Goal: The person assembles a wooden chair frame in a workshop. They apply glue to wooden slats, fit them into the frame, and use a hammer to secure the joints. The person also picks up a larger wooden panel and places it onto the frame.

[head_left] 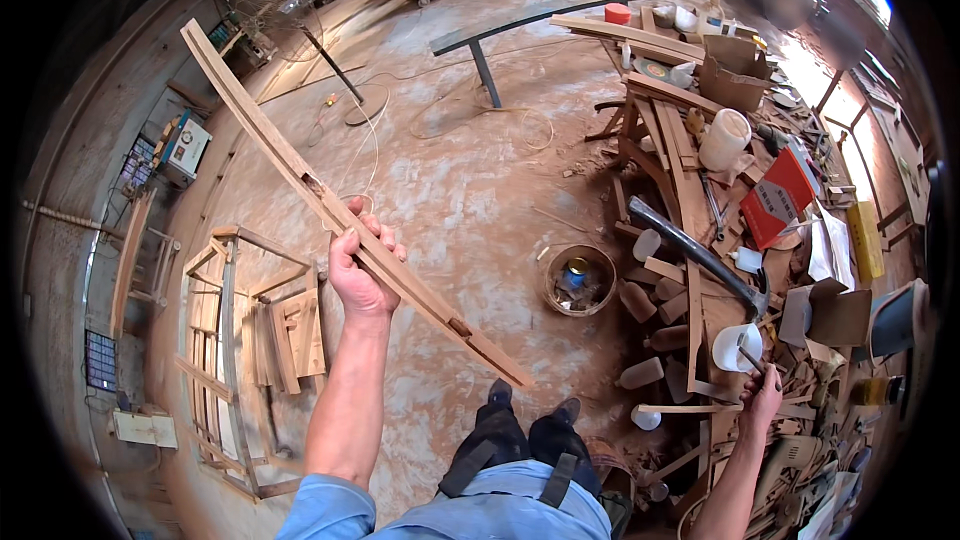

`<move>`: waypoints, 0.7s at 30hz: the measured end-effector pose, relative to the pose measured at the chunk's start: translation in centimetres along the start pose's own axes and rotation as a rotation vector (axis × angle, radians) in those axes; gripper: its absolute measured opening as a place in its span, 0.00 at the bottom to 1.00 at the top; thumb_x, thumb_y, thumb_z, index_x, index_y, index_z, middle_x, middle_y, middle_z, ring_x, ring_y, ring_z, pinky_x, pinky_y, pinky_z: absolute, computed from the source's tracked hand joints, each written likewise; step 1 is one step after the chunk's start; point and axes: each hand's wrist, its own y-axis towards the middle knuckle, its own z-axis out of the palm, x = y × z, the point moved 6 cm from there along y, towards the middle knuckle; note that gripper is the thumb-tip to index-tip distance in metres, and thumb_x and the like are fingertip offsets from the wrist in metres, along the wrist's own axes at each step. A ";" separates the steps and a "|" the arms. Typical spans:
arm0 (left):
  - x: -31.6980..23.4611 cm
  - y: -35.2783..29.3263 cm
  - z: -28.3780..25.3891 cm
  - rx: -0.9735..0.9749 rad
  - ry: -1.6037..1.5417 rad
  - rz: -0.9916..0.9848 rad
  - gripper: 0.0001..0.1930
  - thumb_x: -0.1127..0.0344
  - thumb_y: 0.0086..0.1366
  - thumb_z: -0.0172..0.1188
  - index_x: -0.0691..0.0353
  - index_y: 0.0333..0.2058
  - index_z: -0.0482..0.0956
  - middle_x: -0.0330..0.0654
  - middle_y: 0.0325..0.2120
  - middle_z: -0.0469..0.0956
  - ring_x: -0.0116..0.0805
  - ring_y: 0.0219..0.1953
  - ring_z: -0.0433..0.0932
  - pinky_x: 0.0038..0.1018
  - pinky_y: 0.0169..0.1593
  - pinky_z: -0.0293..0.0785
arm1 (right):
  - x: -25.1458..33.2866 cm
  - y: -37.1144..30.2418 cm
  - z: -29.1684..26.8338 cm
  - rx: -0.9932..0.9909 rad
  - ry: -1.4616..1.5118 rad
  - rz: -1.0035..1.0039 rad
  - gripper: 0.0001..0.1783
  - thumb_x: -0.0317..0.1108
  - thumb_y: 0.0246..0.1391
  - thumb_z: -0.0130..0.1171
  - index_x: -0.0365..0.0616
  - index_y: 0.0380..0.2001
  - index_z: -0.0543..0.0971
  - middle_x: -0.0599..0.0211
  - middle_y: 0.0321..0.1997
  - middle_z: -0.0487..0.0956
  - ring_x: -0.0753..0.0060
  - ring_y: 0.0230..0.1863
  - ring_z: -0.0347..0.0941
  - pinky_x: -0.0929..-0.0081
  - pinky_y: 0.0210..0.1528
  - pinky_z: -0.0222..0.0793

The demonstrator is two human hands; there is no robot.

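My left hand (366,275) is closed around a long wooden rail (262,137), holding it up at a slant over the floor. Slots (461,327) are cut into the rail on either side of my grip, and a groove seems to run along its far part. Over at the cluttered bench on the right, my right hand (764,398) grips a thin stick (749,356). The stick's other end reaches into a white cup (731,344); its tip and the cup's contents are hard to make out.
A hammer (695,252), red box (778,198), white jug (725,140) and cardboard box (734,72) crowd the bench. A bucket (581,280) stands on the floor ahead. Wooden frames (232,340) stand left; a fan (275,8) and metal stand (484,70) are farther off.
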 end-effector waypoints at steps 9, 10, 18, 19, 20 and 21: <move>-2.5 -0.4 0.4 0.240 -0.152 0.044 0.24 0.47 0.64 0.54 0.60 0.50 0.70 0.37 0.25 0.66 0.31 0.24 0.66 0.28 0.22 0.69 | -0.6 0.3 -1.1 0.019 0.045 0.012 0.10 0.43 0.61 0.54 0.51 0.34 0.72 0.76 0.23 0.72 0.86 0.18 0.65 0.88 0.14 0.57; -2.6 -0.5 0.5 0.255 -0.159 0.047 0.24 0.47 0.64 0.54 0.60 0.49 0.70 0.37 0.25 0.65 0.31 0.24 0.66 0.28 0.22 0.69 | -0.7 0.2 -1.2 0.016 0.041 0.015 0.10 0.44 0.61 0.54 0.51 0.34 0.72 0.76 0.23 0.73 0.86 0.18 0.66 0.88 0.14 0.58; -3.7 -1.0 -0.5 0.046 0.026 0.070 0.20 0.49 0.66 0.50 0.58 0.48 0.69 0.36 0.24 0.66 0.29 0.22 0.67 0.27 0.21 0.69 | -1.8 -0.2 -1.8 -0.017 0.144 0.116 0.13 0.47 0.61 0.55 0.51 0.40 0.73 0.75 0.25 0.76 0.82 0.20 0.72 0.85 0.15 0.63; -3.7 -1.0 -0.8 -0.009 0.064 0.066 0.19 0.49 0.66 0.50 0.57 0.47 0.69 0.36 0.23 0.66 0.29 0.22 0.67 0.27 0.21 0.69 | -2.1 -0.1 -2.1 -0.004 0.169 0.123 0.14 0.49 0.60 0.55 0.53 0.41 0.73 0.76 0.25 0.76 0.81 0.22 0.72 0.83 0.16 0.63; -3.8 -1.1 -1.2 -0.065 0.101 0.062 0.19 0.50 0.67 0.49 0.57 0.47 0.68 0.35 0.23 0.66 0.28 0.21 0.67 0.27 0.21 0.70 | -2.4 -0.1 -2.4 -0.006 0.192 0.128 0.15 0.49 0.60 0.55 0.53 0.41 0.73 0.76 0.26 0.76 0.81 0.22 0.72 0.83 0.17 0.63; -3.9 -1.2 -1.4 -0.099 0.124 0.047 0.18 0.51 0.67 0.49 0.57 0.47 0.67 0.34 0.23 0.66 0.27 0.21 0.67 0.26 0.21 0.69 | -2.5 -0.2 -2.6 -0.007 0.214 0.134 0.15 0.50 0.60 0.56 0.53 0.41 0.72 0.76 0.26 0.76 0.81 0.23 0.72 0.83 0.17 0.63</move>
